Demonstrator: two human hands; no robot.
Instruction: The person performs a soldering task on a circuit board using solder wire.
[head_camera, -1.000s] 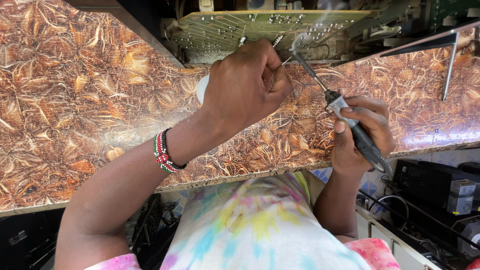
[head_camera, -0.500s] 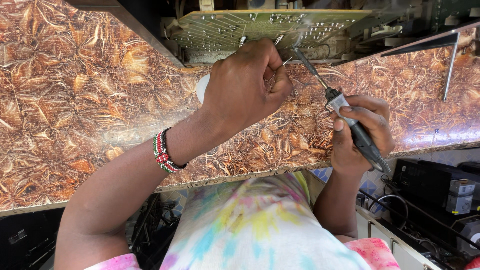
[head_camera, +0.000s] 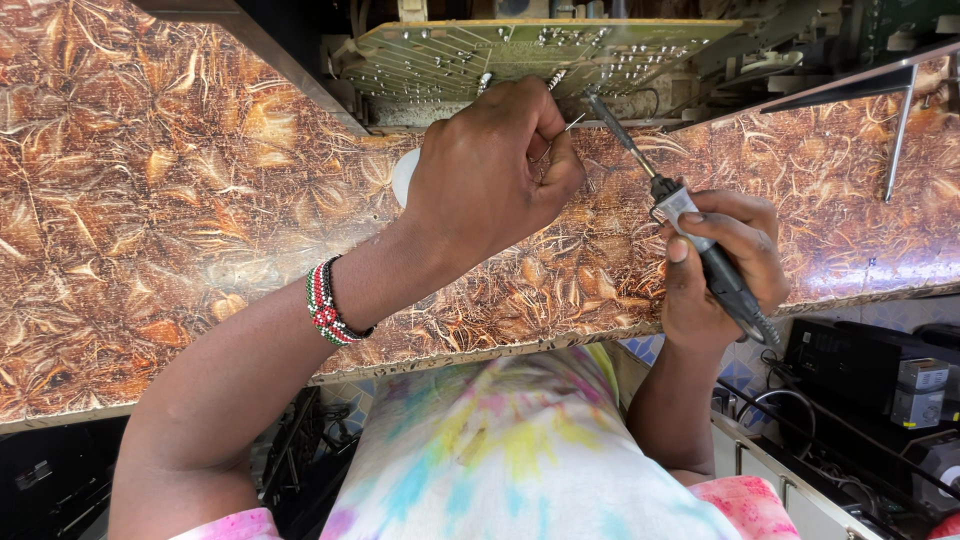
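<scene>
- Soldering in hand: left hand (head_camera: 490, 170) pinches thin solder wire (head_camera: 568, 128) in a closed grip, beside the circuit board (head_camera: 520, 55) at the desk's (head_camera: 150, 200) far edge.
- Right hand (head_camera: 720, 255) is wrapped around the soldering iron (head_camera: 690, 225), tip at the board's edge.
- Next move, as judged: bringing wire and tip steadily onto one joint.

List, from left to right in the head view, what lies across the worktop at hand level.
Beaded bracelet → left hand pinching thin wire → soldering iron → right hand → metal bracket.
</scene>
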